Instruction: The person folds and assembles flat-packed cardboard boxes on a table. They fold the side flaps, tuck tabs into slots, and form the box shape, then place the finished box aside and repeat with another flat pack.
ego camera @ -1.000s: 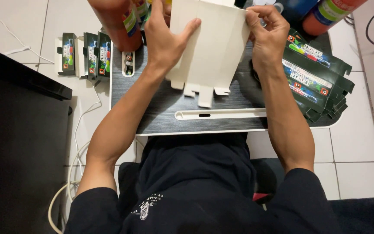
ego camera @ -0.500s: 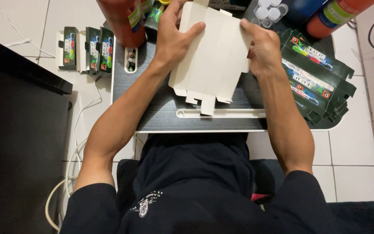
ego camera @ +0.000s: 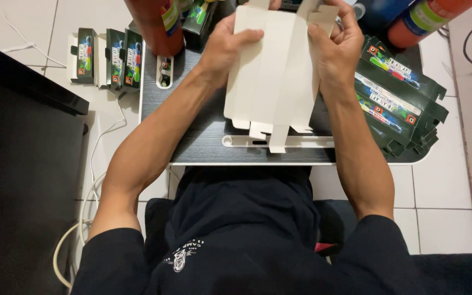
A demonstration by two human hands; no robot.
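You hold one flat carton blank (ego camera: 271, 71) above the small dark table (ego camera: 192, 136), plain white side toward you; your left hand (ego camera: 226, 46) grips its left edge with the thumb laid across the face, and your right hand (ego camera: 337, 46) clasps its right edge, fingers curled round the back; it looks light and thin, stiff only along the panels, likely to bend at the creases, so take it by the long edges, not by the small tabs hanging at its lower end; on the right side of the table lies one stack of flat dark green blanks (ego camera: 397, 101), too overlapped to count; left of the table, on the floor, stand three folded boxes (ego camera: 110, 57); at the table's far edge sit two orange bottles (ego camera: 154, 22), both partly cut off.
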